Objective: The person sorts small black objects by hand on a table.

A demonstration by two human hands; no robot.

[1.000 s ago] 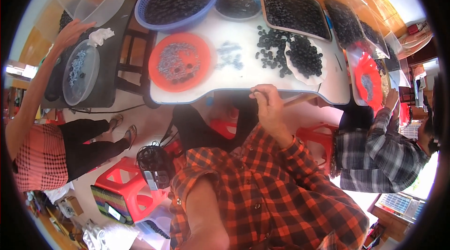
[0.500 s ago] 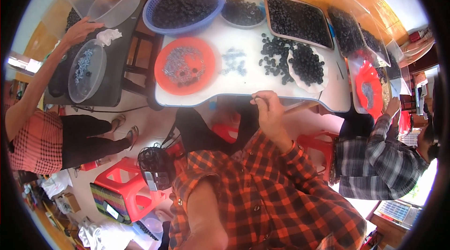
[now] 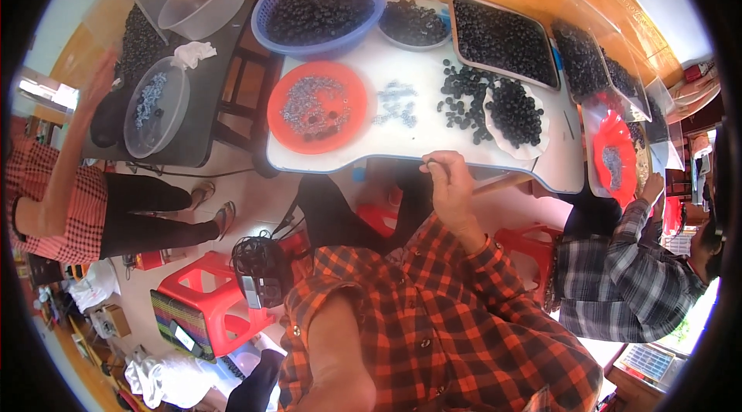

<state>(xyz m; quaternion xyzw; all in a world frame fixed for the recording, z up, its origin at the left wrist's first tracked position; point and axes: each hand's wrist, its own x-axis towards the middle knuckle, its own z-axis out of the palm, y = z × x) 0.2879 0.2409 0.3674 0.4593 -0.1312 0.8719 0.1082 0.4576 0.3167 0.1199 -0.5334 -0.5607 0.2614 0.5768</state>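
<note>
My right hand (image 3: 451, 183) is raised just in front of the white table's near edge. Its thumb and fingers are pinched on a small dark piece (image 3: 430, 164), too small to make out fully. Of my left arm (image 3: 335, 354) only the bare forearm shows at the lower edge; the left hand is out of sight. Beyond the right hand, on the white table (image 3: 417, 141), black round pieces (image 3: 464, 99) lie loose beside a white scalloped plate (image 3: 539, 145) heaped with more. A red-orange plate (image 3: 352, 122) holds small clear pieces and a few dark ones.
Along the back stand a blue basket (image 3: 263, 22), a clear bowl (image 3: 410, 44) and a metal tray (image 3: 553, 76), all filled with black pieces. A co-worker in pink check (image 3: 58, 215) stands left by a dark table (image 3: 197, 122); another in grey plaid (image 3: 595, 280) sits right. A red stool (image 3: 205, 288) stands left.
The scene has shifted slightly rightward in view. My right hand keeps its pinch near the table edge. The left co-worker's hand has drawn back from the clear tub.
</note>
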